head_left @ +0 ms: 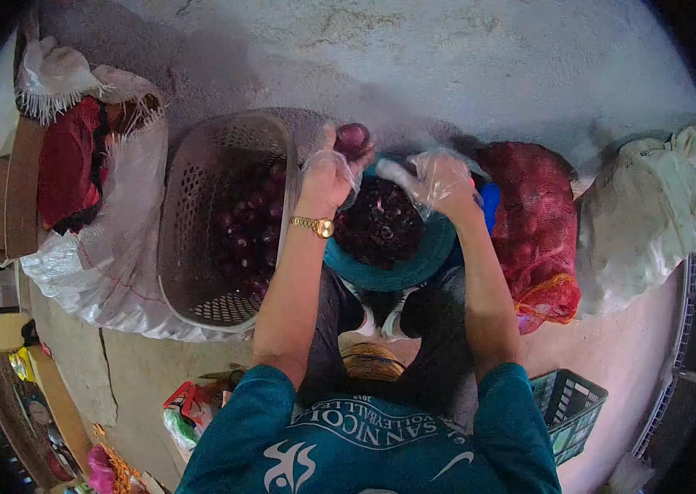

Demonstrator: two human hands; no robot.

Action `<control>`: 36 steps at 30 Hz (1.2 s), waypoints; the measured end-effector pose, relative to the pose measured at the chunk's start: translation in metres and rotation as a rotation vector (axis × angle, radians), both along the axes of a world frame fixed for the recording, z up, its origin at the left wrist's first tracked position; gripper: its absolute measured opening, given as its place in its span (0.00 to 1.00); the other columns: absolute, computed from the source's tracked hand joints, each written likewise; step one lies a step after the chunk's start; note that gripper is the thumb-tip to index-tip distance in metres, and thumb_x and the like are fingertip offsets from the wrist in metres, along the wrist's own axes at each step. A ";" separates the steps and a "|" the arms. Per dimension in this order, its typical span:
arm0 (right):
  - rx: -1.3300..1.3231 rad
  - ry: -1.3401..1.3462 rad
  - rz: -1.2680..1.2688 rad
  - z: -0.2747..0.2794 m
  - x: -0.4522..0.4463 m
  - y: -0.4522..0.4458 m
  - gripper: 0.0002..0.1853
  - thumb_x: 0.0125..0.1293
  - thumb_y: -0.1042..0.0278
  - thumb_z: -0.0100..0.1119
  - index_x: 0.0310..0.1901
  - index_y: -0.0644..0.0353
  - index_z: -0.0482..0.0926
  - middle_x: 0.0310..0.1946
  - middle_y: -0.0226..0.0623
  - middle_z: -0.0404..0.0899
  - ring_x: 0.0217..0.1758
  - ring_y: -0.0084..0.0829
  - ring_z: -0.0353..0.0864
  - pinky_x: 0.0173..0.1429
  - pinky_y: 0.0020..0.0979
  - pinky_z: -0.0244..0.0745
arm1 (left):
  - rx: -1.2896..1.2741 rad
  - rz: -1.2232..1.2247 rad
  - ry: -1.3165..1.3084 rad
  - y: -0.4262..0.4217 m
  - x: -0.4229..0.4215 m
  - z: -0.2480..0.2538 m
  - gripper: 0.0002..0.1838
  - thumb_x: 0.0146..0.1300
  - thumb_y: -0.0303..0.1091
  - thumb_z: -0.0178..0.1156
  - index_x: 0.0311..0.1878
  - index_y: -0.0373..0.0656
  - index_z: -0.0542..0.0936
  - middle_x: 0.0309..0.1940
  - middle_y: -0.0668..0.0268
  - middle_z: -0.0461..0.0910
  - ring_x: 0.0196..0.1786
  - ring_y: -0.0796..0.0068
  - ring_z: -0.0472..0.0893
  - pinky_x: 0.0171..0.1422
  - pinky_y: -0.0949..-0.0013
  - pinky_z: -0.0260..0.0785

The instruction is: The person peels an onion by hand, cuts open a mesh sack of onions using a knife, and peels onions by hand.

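In a clear plastic glove, my left hand [333, 174] holds a red onion [353, 141] above the rim between the basket and the basin. My right hand [440, 181], also gloved in clear plastic, hovers over the right side of the blue-green basin [377, 278]; whether its fingers hold anything is unclear. Dark onion skins [381, 224] lie in the basin, which stands between my knees. To its left, a grey perforated basket [187, 247] contains several red onions [253, 222].
A red mesh sack [537, 222] and a white sack [640, 222] stand at the right. White woven sacking [130, 247] lies left of the basket. A green crate [570, 412] sits at the lower right. A concrete wall [447, 66] rises behind.
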State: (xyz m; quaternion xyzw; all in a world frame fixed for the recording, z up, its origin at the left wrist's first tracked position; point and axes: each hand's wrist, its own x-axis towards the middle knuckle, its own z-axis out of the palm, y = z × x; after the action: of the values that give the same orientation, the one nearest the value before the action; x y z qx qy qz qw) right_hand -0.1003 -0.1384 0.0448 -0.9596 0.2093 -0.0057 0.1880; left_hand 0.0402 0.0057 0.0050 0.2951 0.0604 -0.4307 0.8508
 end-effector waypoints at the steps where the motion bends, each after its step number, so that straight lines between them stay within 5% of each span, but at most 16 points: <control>1: -0.023 -0.096 0.016 0.002 -0.002 0.001 0.32 0.54 0.30 0.55 0.26 0.58 0.82 0.26 0.44 0.82 0.36 0.47 0.82 0.41 0.46 0.74 | 0.000 -0.001 0.001 0.000 -0.001 0.000 0.15 0.68 0.41 0.54 0.49 0.40 0.74 0.44 0.54 0.76 0.47 0.55 0.78 0.52 0.52 0.76; 6: -0.038 -0.264 -0.078 0.018 -0.004 0.006 0.39 0.42 0.22 0.58 0.32 0.59 0.82 0.30 0.44 0.83 0.38 0.45 0.83 0.44 0.44 0.74 | 0.011 -0.044 -0.106 -0.002 -0.006 -0.002 0.14 0.67 0.42 0.55 0.47 0.41 0.76 0.41 0.63 0.79 0.41 0.66 0.79 0.42 0.63 0.77; 8: 0.025 -0.127 -0.105 0.032 -0.003 0.011 0.31 0.46 0.41 0.68 0.42 0.64 0.81 0.36 0.49 0.81 0.43 0.49 0.80 0.50 0.42 0.73 | -0.007 -0.066 -0.139 -0.005 -0.010 -0.006 0.15 0.67 0.43 0.55 0.47 0.40 0.76 0.41 0.63 0.79 0.40 0.68 0.80 0.40 0.64 0.77; 15: 0.012 -0.195 -0.048 0.022 -0.003 0.012 0.34 0.46 0.39 0.67 0.44 0.63 0.81 0.36 0.50 0.82 0.43 0.50 0.80 0.50 0.44 0.73 | 0.016 -0.101 -0.212 -0.011 -0.026 0.001 0.17 0.69 0.44 0.53 0.48 0.40 0.77 0.38 0.64 0.79 0.35 0.72 0.80 0.33 0.71 0.75; 17: -0.068 -0.250 -0.098 0.016 -0.001 0.012 0.42 0.40 0.21 0.60 0.39 0.58 0.83 0.30 0.43 0.83 0.38 0.45 0.83 0.45 0.42 0.76 | 0.011 -0.133 -0.245 -0.008 -0.025 0.003 0.19 0.68 0.46 0.53 0.50 0.38 0.75 0.38 0.64 0.78 0.38 0.72 0.80 0.38 0.71 0.75; 33: -0.075 -0.272 -0.031 0.011 0.003 0.009 0.37 0.47 0.23 0.56 0.36 0.55 0.84 0.26 0.47 0.82 0.35 0.47 0.83 0.40 0.43 0.76 | 0.023 -0.166 -0.295 -0.008 -0.025 0.002 0.17 0.67 0.41 0.56 0.52 0.40 0.76 0.39 0.65 0.79 0.42 0.73 0.79 0.45 0.70 0.73; 36: 0.053 -0.031 -0.068 0.025 0.004 0.012 0.36 0.49 0.28 0.59 0.38 0.61 0.84 0.28 0.46 0.82 0.36 0.48 0.82 0.42 0.43 0.76 | -0.012 -0.201 -0.241 -0.004 -0.022 0.002 0.15 0.66 0.37 0.57 0.52 0.40 0.76 0.40 0.64 0.79 0.43 0.73 0.79 0.47 0.71 0.73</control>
State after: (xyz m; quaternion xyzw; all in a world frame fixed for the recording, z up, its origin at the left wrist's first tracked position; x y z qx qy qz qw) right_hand -0.0960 -0.1262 0.0697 -0.9463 0.2391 -0.0213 0.2164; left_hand 0.0183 0.0014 0.0069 0.3442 -0.0748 -0.4753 0.8062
